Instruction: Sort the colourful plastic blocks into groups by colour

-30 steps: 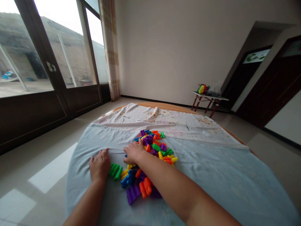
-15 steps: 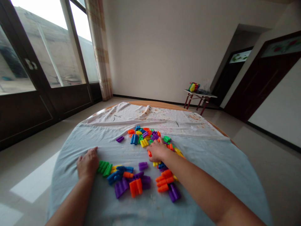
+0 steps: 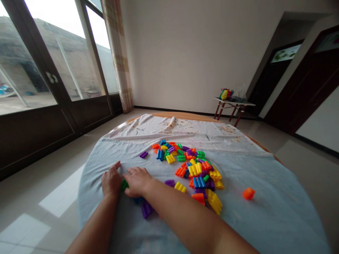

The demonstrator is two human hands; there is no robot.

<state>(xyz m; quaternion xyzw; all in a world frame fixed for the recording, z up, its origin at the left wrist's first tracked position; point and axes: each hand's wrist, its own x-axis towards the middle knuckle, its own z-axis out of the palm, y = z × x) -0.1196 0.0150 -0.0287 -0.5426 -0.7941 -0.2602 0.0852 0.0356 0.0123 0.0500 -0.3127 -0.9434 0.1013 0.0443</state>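
Yellow ridged blocks (image 3: 195,169), creased cloth (image 3: 254,169)

The toy blocks (image 3: 195,169) look like smooth, shiny plastic, the pale blue tablecloth (image 3: 265,211) is dull, wrinkly cloth, the worktop (image 3: 185,115) edge looks like smooth wood, and the floor tiles (image 3: 26,197) are glossy.

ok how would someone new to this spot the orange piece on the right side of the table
Start at the rounded table and its pale blue cloth. Look right from the heap of coloured pieces. The orange piece there sits alone, while the other visible orange ones lie among pieces of other colours.
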